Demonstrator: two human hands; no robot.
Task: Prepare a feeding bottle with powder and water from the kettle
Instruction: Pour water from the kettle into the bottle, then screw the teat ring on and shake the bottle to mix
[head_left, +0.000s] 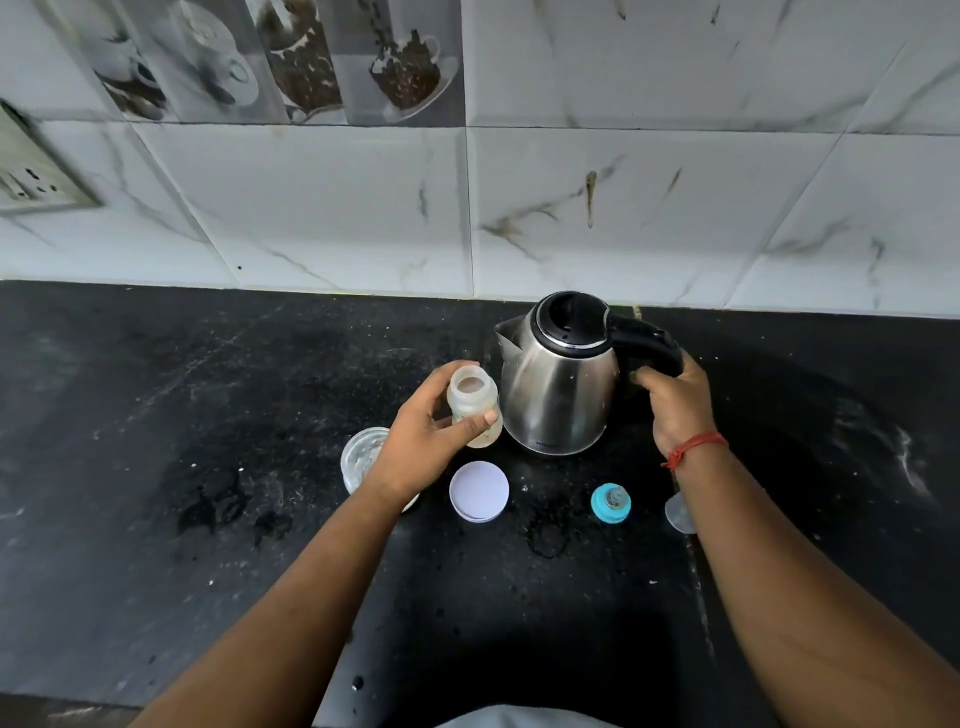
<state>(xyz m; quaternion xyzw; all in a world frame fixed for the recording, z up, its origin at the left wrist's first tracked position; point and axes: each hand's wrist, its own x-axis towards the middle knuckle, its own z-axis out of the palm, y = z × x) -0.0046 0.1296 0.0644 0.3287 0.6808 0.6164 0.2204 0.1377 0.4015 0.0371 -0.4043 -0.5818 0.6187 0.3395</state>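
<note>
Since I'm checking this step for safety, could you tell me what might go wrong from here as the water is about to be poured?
1. The feeding bottle has a narrow mouth and is gripped by the left hand, so water from the kettle could miss and splash the fingers.
2. The right hand holds only the handle's lower end, so the kettle may tip unsteadily.
3. The blue teat ring lies uncovered nearby and could get splashed.

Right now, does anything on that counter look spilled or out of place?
Yes. Wet patches and pale specks mark the black counter, including a ring-shaped puddle in front of the kettle. The white lid and blue teat ring lie loose, which suits an open bottle.
</note>
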